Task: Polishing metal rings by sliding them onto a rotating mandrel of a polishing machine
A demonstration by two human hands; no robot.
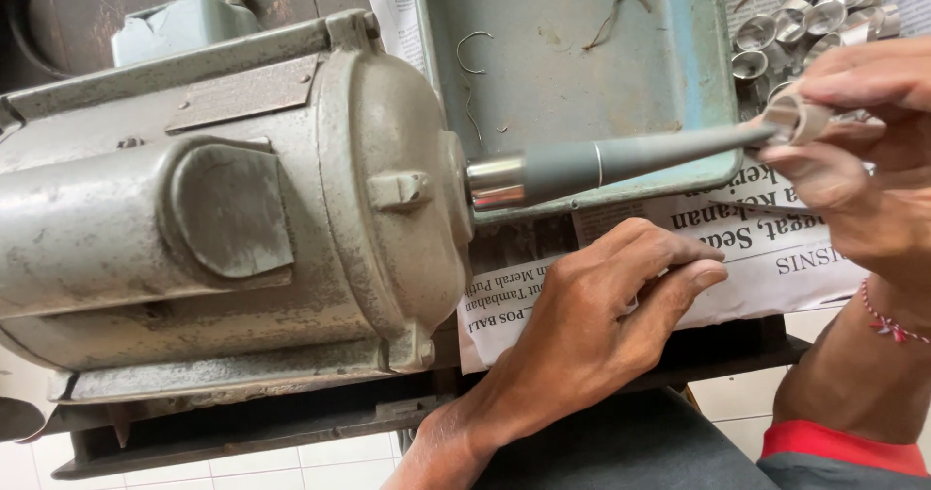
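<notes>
The right hand (853, 150) pinched a metal ring (797, 116) at the tip of the spindle (630, 158) jutting from the motor (223, 218), above the tray's (572, 82) edge, while the left hand (592, 325), fingers curled, rested on newspaper (737, 257), with more rings (815, 10) heaped behind.

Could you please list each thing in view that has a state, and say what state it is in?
motor: lying on its side, grimy
tapered spindle: bare, tip at the ring
ring: pinched in right hand, at the spindle tip
left hand: resting on newspaper, holding a thin object
tray: holds only wire scraps
pile of rings: loose on the newspaper
</notes>
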